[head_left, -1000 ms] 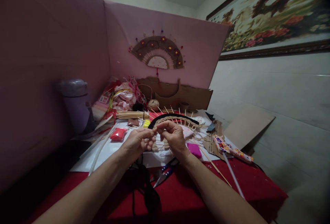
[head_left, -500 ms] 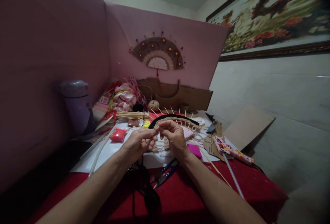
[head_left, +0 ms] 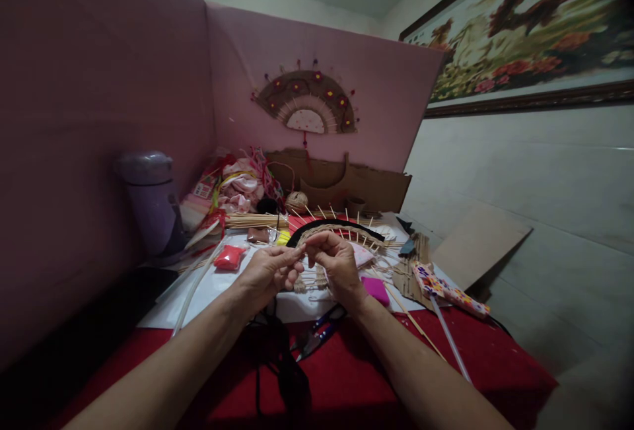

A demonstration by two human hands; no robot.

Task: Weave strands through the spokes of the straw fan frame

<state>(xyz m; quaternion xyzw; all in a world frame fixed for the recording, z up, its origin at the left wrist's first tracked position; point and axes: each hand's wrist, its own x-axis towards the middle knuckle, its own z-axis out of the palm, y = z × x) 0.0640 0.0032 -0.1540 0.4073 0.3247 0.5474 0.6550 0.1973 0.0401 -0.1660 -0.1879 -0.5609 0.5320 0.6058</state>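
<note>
My left hand (head_left: 267,273) and my right hand (head_left: 337,270) meet over the middle of the table, fingertips pinched together. Whatever lies between them is too small to make out. Just behind my fingers is a curved fan piece with a black band (head_left: 341,224), a braided twine strip under it and thin sticks poking out along the arc. My right hand hides part of this piece. Short bits of twine braid (head_left: 321,278) lie on white paper (head_left: 208,291) beneath my hands. Blue-handled thread snips (head_left: 317,339) and a bundle of black cord (head_left: 282,357) rest closer to me.
A red packet (head_left: 230,257) sits left, a magenta block (head_left: 376,291) right. A flower-patterned glue gun (head_left: 448,291) lies further right by torn cardboard (head_left: 413,271). Behind are bamboo sticks (head_left: 255,220), a twine ball (head_left: 296,202) and a purple flask (head_left: 153,212). A decorated fan (head_left: 277,94) hangs on the partition.
The whole view has shifted very slightly. Both hands keep the same pinch at the same place over the table.
</note>
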